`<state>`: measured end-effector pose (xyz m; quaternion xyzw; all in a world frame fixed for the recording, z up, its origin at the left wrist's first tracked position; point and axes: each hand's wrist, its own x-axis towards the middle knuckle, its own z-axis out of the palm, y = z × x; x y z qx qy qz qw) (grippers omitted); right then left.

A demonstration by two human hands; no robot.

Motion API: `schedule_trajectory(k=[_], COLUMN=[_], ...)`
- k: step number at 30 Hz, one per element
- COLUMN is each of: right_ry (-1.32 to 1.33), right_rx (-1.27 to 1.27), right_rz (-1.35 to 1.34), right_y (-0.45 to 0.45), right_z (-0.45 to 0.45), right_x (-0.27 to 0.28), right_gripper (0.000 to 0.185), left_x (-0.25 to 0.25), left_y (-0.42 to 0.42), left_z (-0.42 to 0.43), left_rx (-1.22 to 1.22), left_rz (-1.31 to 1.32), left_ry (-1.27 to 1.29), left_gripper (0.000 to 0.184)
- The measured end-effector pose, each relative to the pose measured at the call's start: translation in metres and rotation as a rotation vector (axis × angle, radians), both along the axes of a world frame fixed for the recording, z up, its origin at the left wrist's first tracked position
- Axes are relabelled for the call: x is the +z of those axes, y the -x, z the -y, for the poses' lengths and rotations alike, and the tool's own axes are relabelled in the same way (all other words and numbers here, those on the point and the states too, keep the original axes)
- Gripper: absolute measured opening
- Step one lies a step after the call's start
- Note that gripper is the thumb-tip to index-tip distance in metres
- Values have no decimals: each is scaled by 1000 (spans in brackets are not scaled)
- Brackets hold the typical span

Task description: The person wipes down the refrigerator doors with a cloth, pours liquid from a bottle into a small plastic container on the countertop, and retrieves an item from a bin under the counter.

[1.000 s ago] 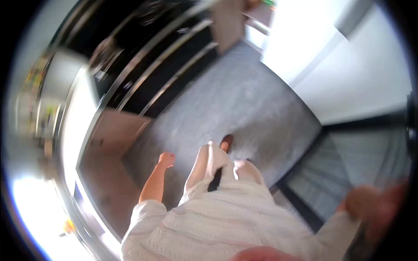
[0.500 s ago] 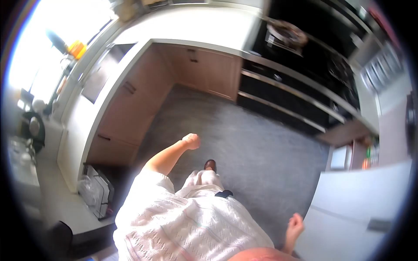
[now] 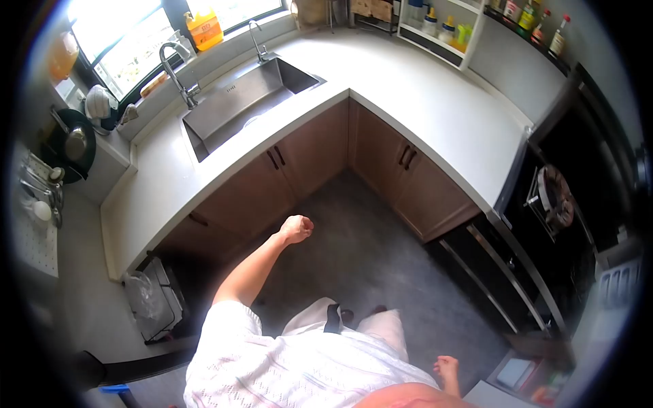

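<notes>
My left hand (image 3: 297, 230) hangs in front of me over the grey floor (image 3: 354, 211), its fingers curled into a loose fist. I see nothing in it. It is nearest the wooden cabinet doors (image 3: 306, 156) below the sink but does not touch them. Low at the right, close to my side, my right hand (image 3: 447, 367) is also curled with no object showing. A steel sink (image 3: 228, 112) with a curved faucet (image 3: 178, 78) is set in the white countertop (image 3: 435, 112) ahead.
A black stove (image 3: 564, 245) with a round wire-framed item (image 3: 556, 197) on it stands at the right. Orange bottle (image 3: 204, 28) by the window. Sauce bottles (image 3: 530, 24) line a wall shelf. At left hang a pan (image 3: 73, 144) and utensils (image 3: 44, 194); a wire rack (image 3: 162, 299) sits below.
My view has turned left toward the sink, so the stove has shifted to the right edge. Both hands remain curled at my sides as my body moves.
</notes>
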<state>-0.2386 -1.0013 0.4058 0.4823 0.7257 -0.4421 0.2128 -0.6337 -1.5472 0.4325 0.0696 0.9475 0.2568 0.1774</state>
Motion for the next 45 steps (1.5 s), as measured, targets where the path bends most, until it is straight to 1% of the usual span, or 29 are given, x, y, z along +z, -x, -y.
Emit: schedule_trajectory(k=[3,5,7,10,11,12,13,14,15,16,17,19,22,23,24,27,29,30,33,34,35,37,38,39,41,43,44,45], right_ry=[-47,-73,-92,-125,-94,-58,-124,-73,-68,-35,-46,-14,109,110,110,165,153,162,134,100,85,56,58,58,59,65,52,40], right_rx=[122,191,285,528,551,569,762,789,820,848,862,905,859,853,844,746,677,649,612,604,572,513,518,523,511,481,486,492], right_rz=[64,80,74,-51,-141,-225,-330,-393,-410,-433,-471,-557,-575,-569,-560,-528,-480,-500,-444,-441,-427,-400,-390,-382,-357,-325,-309,-295], right_y=[62,112,164,248,280,316,355,396,435,471,502,552,610,627,641,673,692,700,725,730,736,743,748,751,753,754,756,760], right_z=[-20,-19,-18,-33,-34,-27,-10,4,28,49,68,88,113,119,125,137,156,163,183,185,188,194,197,200,203,204,205,207], right_x=[3,6,9,-16,-21,-17,6,25,61,92,117,136,153,153,153,138,147,144,154,154,155,158,160,162,160,154,153,153], right_gripper=[17,17,16,16,16,16,17,17,18,20,19,19,19,20,20,19,19,19,19,19,19,19,19,19,19,19,19,19], left_x=[43,56,64,93,97,113,132,147,155,152,161,190,221,223,237,267,293,302,316,323,324,333,338,330,333,325,318,323], left_y=[38,76,121,188,210,226,244,266,286,308,326,358,435,470,502,605,654,683,788,810,837,869,884,914,935,959,968,961], left_z=[-9,-5,3,20,30,34,37,44,53,68,75,84,110,124,132,153,150,156,185,185,191,187,186,198,202,212,219,213], left_rx=[201,198,243,273,281,336,392,416,442,391,399,457,478,495,465,503,544,534,449,482,455,503,491,473,444,294,276,258], left_rz=[84,-96,-240,-485,-573,-579,-588,-639,-682,-773,-809,-781,-825,-825,-907,-907,-904,-936,-986,-965,-986,-960,-939,-1045,-996,-1269,-1251,-1232], left_ry=[-159,-186,-273,-174,-133,-101,-72,-64,-59,-31,-20,-91,33,70,129,205,217,244,324,352,318,286,301,311,301,591,471,352], left_gripper=[23,23,24,24,25,25,26,27,28,31,34,37,41,45,47,57,60,62,67,69,70,72,71,70,72,57,55,54])
